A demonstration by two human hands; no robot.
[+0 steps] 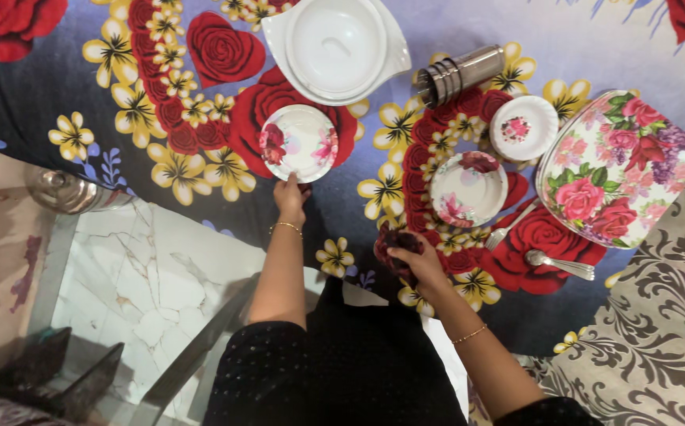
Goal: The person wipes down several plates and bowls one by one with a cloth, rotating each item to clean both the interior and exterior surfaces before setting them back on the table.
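My left hand point(290, 197) grips the near rim of a small white plate with red flowers point(299, 142), which lies on the flowered cloth point(74, 71). My right hand point(413, 256) is closed around a dark maroon cloth point(393, 241), pressed on the flowered cloth just left of a white floral bowl point(468, 188). Both wrists wear thin gold bangles, and my sleeves are black.
A white lidded casserole dish point(336, 46) sits at the top, with stacked steel tumblers point(459, 72) on their side to its right. A small floral plate point(524, 126), a large floral tray point(618, 166), a fork point(509, 227) and a spoon point(559, 264) lie right. A steel pot point(70, 189) is left.
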